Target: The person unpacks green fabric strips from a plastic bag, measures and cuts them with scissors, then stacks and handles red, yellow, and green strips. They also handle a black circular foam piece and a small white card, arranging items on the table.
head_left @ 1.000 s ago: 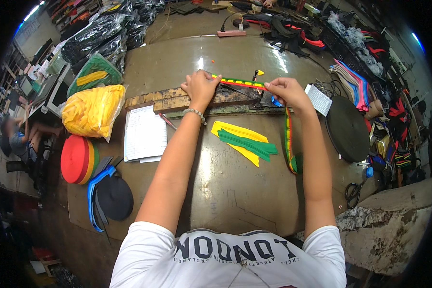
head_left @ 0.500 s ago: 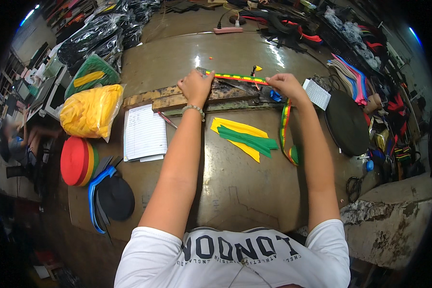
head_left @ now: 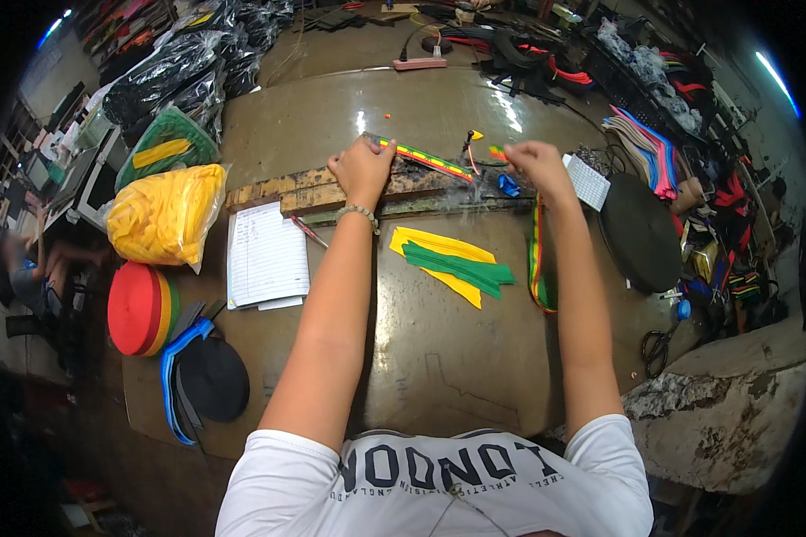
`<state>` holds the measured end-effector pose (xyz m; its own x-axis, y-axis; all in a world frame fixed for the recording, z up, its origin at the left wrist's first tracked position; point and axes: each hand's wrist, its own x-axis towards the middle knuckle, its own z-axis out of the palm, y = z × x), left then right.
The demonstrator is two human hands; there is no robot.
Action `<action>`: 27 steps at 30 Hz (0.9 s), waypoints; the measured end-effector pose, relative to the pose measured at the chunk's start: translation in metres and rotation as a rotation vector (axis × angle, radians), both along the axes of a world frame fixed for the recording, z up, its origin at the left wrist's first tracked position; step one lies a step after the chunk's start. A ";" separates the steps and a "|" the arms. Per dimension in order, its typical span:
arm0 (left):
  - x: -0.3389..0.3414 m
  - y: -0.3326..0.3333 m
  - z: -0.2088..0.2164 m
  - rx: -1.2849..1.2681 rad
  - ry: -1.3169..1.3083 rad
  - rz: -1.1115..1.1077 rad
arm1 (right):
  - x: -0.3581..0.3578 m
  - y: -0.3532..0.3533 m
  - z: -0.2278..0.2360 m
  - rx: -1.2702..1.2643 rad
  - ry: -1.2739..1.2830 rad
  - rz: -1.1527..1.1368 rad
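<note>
At the far side of a wooden beam (head_left: 322,190), my left hand (head_left: 362,170) pinches one end of a red, yellow and green ribbon piece (head_left: 432,162). The piece slants down to the right, its other end free. Apart from it, my right hand (head_left: 544,170) grips the end of a longer ribbon (head_left: 536,255) of the same stripes, which hangs down to the tabletop. A short tip of it sticks out left of my fingers. Between the hands stand a small yellow-topped upright fitting (head_left: 475,139) and a blue crumpled bit (head_left: 509,185).
Yellow and green strips (head_left: 457,264) lie crossed in front. A lined notebook (head_left: 267,255), a bag of yellow material (head_left: 166,215), a striped roll (head_left: 137,309) and a black roll (head_left: 213,380) are at left. A large black roll (head_left: 640,233) and scissors (head_left: 656,351) are at right.
The ribbon ran unbroken between my hands before; now it is parted into two near the fitting. The left piece's free end has dropped, and my right hand holds the separate longer length.
</note>
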<state>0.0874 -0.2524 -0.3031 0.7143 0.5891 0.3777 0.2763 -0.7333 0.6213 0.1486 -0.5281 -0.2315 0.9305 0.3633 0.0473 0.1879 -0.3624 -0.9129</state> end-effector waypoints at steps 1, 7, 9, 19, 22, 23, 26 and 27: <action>-0.001 0.001 0.000 -0.047 -0.046 -0.042 | -0.001 0.012 0.011 0.015 -0.073 0.032; -0.007 0.012 -0.005 -0.102 -0.118 -0.080 | 0.004 0.148 -0.019 0.057 -0.343 0.128; -0.006 0.014 -0.006 -0.016 -0.070 -0.075 | 0.015 0.171 -0.045 -0.058 -0.371 0.078; 0.004 0.005 -0.003 0.013 0.032 -0.013 | 0.032 0.173 -0.044 -0.385 -0.295 0.127; 0.004 0.005 -0.002 -0.010 0.073 -0.005 | 0.024 0.142 0.005 -0.557 -0.410 0.212; 0.004 0.005 -0.002 -0.011 0.076 -0.002 | 0.021 0.124 0.022 -0.593 -0.494 0.208; 0.005 0.006 -0.002 -0.009 0.035 0.000 | 0.009 0.056 0.059 -0.482 -0.409 0.227; 0.006 0.006 -0.002 0.000 0.059 0.015 | 0.005 0.037 0.063 -0.451 -0.352 0.207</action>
